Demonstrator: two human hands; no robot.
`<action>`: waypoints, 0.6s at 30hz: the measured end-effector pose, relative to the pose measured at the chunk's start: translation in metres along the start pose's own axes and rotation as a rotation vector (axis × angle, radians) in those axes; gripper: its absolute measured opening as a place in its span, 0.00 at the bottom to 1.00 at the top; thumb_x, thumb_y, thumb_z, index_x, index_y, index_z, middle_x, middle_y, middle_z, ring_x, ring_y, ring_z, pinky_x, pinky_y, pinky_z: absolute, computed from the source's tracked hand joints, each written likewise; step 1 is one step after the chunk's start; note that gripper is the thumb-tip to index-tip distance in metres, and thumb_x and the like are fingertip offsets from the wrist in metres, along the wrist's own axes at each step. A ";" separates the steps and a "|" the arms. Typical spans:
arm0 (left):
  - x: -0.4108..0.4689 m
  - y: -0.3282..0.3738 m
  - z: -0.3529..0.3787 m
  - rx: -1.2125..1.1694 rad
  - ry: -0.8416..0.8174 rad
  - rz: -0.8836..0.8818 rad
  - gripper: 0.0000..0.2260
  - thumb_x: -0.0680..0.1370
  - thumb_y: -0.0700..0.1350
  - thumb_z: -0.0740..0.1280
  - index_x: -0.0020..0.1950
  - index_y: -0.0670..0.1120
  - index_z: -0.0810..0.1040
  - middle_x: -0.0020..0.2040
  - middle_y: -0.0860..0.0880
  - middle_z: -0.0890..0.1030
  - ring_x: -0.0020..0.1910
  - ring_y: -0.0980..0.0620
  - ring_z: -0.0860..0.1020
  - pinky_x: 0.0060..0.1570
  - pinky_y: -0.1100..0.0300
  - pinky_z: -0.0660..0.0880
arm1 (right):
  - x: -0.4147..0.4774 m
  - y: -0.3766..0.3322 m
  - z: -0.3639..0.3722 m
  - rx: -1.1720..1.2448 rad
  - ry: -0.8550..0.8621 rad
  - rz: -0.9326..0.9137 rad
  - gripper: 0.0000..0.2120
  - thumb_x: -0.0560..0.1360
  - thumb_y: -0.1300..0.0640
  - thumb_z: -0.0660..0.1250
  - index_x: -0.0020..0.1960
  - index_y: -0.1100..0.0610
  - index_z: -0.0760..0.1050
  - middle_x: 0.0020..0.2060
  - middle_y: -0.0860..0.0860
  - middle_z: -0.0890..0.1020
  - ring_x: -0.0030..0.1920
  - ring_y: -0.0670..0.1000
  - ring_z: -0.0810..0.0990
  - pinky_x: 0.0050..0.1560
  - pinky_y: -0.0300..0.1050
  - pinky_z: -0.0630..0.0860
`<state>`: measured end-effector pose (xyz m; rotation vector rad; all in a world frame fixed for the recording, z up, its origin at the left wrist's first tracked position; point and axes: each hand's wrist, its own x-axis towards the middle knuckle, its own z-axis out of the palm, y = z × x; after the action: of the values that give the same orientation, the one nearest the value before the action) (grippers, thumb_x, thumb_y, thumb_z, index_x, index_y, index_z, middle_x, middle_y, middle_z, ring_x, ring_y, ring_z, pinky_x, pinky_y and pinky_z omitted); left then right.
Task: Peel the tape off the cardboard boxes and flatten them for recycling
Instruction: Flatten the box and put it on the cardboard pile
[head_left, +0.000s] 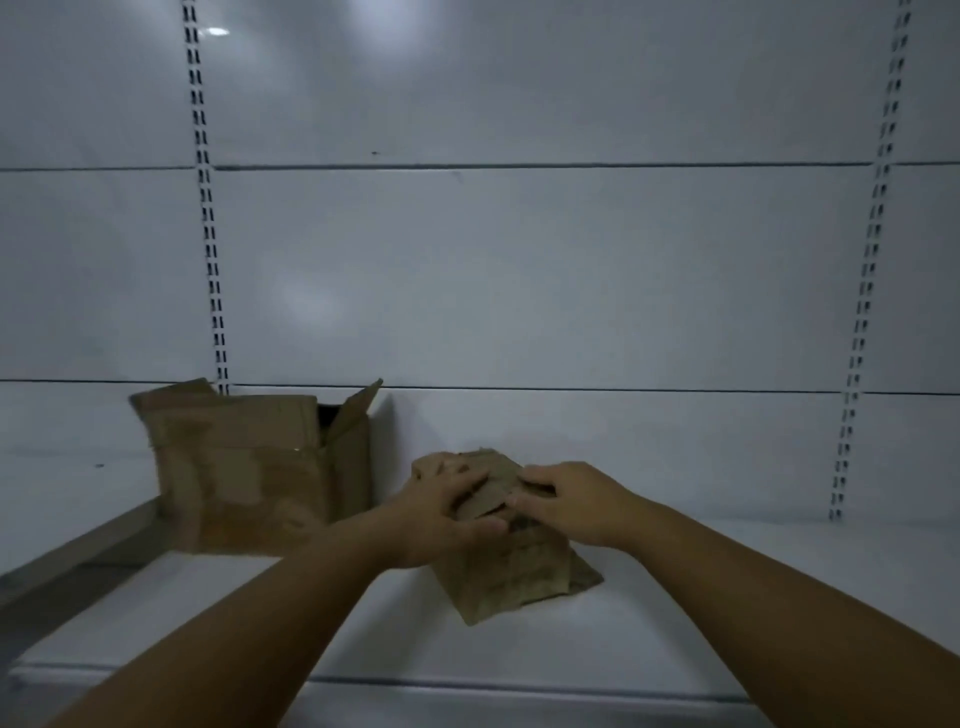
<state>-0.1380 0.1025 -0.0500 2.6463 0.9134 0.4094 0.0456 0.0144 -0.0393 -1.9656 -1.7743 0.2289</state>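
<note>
While both hands, left hand and right hand, grip the small cardboard box at shelf centre, partly collapsed, the large open box far left remains unflattened.

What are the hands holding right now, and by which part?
The left hand and right hand both grip the small cardboard box at its top end, fingers curled over the flaps.

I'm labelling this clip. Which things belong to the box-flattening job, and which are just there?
Job: small box, held by left hand and right hand; large box, flaps open, at the back left.
Just there: white shelf; slotted uprights.
</note>
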 end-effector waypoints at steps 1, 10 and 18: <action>0.000 -0.001 0.001 -0.011 0.008 0.006 0.35 0.74 0.66 0.62 0.76 0.57 0.54 0.78 0.55 0.50 0.77 0.50 0.43 0.74 0.44 0.50 | 0.001 -0.001 0.002 0.036 0.019 0.008 0.29 0.74 0.38 0.63 0.70 0.52 0.69 0.68 0.50 0.72 0.66 0.50 0.72 0.67 0.46 0.68; 0.007 0.023 -0.019 0.176 0.070 0.258 0.16 0.76 0.57 0.66 0.62 0.55 0.73 0.66 0.54 0.72 0.67 0.56 0.65 0.71 0.54 0.60 | 0.005 0.006 0.001 0.245 -0.003 -0.003 0.20 0.72 0.42 0.68 0.59 0.52 0.79 0.57 0.54 0.81 0.54 0.51 0.80 0.58 0.51 0.77; -0.023 -0.010 -0.029 0.222 0.310 0.250 0.19 0.68 0.57 0.74 0.55 0.55 0.74 0.51 0.55 0.76 0.50 0.57 0.74 0.50 0.58 0.75 | 0.002 0.010 0.006 0.190 0.077 0.065 0.34 0.69 0.35 0.68 0.69 0.50 0.70 0.70 0.48 0.70 0.68 0.49 0.69 0.64 0.43 0.66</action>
<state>-0.1709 0.1012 -0.0311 2.9690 0.7481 0.8422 0.0519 0.0170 -0.0481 -1.8725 -1.5805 0.3271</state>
